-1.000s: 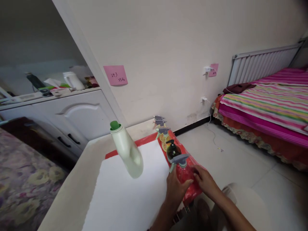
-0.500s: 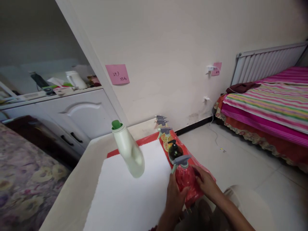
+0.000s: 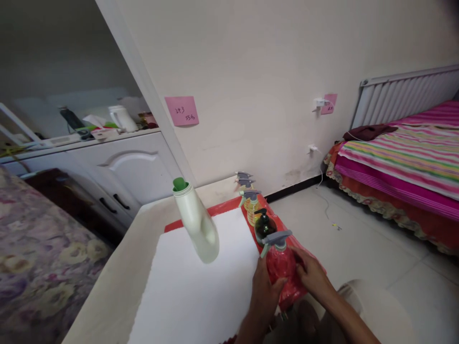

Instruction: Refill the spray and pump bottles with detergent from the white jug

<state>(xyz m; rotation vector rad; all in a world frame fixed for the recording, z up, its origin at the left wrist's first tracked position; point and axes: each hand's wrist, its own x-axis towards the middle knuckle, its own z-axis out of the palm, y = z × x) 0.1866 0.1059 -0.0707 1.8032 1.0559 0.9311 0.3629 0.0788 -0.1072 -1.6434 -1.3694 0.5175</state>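
Observation:
A clear spray bottle (image 3: pixel 280 258) with a grey trigger head stands upright at the table's near right, looking red against the red sheet under it. My left hand (image 3: pixel 267 286) curls round its left side, thumb across the front. On the other side, my right hand (image 3: pixel 309 271) has its fingers closed against the bottle. Just behind stands a dark green pump bottle (image 3: pixel 264 227). Farther back in the same row are a spray bottle with yellow liquid (image 3: pixel 253 210) and several more grey trigger heads (image 3: pixel 244 179). A pale green jug (image 3: pixel 201 227) with a green cap stands on the white sheet (image 3: pixel 186 286).
The red plastic sheet (image 3: pixel 224 207) lies under the white one on the table (image 3: pixel 111 277). A wall closes off the back, with a cabinet (image 3: pixel 125 162) at left. Flowered fabric (image 3: pixel 46 258) is at far left; a bed (image 3: pixel 405 157) and tiled floor (image 3: pixel 376 248) lie right.
The whole view has shifted slightly, so things sit a little farther right in the picture. Both hands stay on the spray bottle, with hardly any change in grip.

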